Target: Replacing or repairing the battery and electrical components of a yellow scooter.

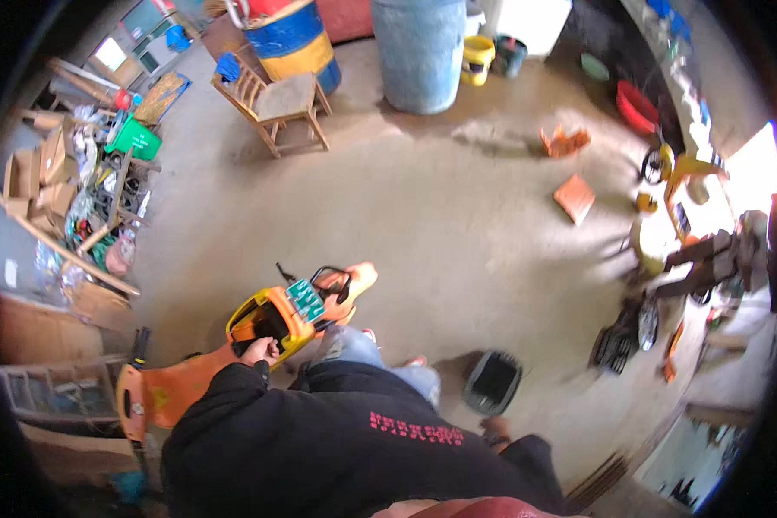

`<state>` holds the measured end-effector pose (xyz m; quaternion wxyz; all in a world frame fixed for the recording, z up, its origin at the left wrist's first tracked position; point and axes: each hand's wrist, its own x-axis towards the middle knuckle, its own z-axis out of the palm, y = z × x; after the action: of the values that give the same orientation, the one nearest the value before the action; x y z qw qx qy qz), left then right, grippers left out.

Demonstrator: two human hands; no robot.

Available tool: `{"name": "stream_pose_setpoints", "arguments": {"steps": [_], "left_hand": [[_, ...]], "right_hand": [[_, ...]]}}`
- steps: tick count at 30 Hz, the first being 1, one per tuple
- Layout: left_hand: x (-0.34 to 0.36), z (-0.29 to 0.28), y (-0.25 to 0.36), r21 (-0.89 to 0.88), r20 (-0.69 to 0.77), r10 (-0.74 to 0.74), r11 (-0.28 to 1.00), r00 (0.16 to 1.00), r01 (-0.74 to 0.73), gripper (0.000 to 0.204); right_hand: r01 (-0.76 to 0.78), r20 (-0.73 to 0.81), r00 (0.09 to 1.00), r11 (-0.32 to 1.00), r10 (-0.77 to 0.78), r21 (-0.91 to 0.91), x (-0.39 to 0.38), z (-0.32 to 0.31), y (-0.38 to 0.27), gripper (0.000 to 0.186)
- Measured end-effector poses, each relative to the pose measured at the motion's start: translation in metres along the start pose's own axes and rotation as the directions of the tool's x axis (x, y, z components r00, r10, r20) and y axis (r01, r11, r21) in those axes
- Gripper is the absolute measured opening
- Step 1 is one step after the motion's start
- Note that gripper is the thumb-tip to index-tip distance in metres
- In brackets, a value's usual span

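An orange and yellow scooter body stands at the lower left, with a dark open compartment and a green plate with white characters. My left hand is at the compartment's near edge, fingers curled; what they hold, if anything, is hidden. My right hand hangs low at my right side, partly behind my dark sleeve, its fingers unclear, just below a black plastic tub on the floor.
A wooden chair and barrels stand ahead. Cardboard boxes and clutter line the left. An orange slab, a red basin, a black crate and dark machinery are to the right.
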<state>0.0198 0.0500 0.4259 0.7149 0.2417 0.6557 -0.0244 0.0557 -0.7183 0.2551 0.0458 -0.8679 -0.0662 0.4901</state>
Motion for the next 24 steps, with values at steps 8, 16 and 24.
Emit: {"name": "stream_pose_setpoints", "arguments": {"steps": [8, 16, 24], "left_hand": [[0.094, 0.196, 0.007, 0.171, 0.485, -0.213, 0.974, 0.848, 0.147, 0.018], [0.128, 0.301, 0.045, -0.037, 0.595, -0.075, 0.992, 0.800, 0.120, 0.015], [0.142, 0.233, 0.089, -0.686, 0.576, 0.280, 0.676, 0.768, 0.268, 0.027]], "right_hand": [[0.127, -0.069, 0.992, 0.903, -0.108, 0.411, 0.004, -0.203, -0.142, 0.024], [0.286, 0.064, 0.958, 0.946, -0.279, -0.156, 0.130, -0.313, -0.030, 0.023], [0.329, -0.008, 0.944, 0.936, -0.331, 0.127, 0.221, -0.483, -0.038, 0.022]]}}
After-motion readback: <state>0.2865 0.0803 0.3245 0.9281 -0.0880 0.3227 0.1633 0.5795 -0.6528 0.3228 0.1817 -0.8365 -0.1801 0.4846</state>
